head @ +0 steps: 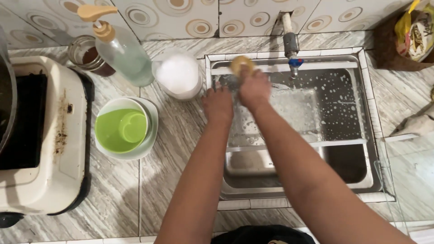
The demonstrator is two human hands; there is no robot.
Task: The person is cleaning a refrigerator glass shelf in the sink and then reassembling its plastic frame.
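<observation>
Both our hands work over the steel sink [361,113]. Our right hand [254,88] closes its fingers around a yellowish sponge [240,64], pressing it at the sink's back left corner, just left of the tap [291,47]. Our left hand [218,105] lies flat with fingers spread on a soapy clear tray [298,113] lying across the basin, holding nothing. On the counter to the left stand green bowls [121,130], a white foam-filled container [178,74] and a pump bottle [122,52].
</observation>
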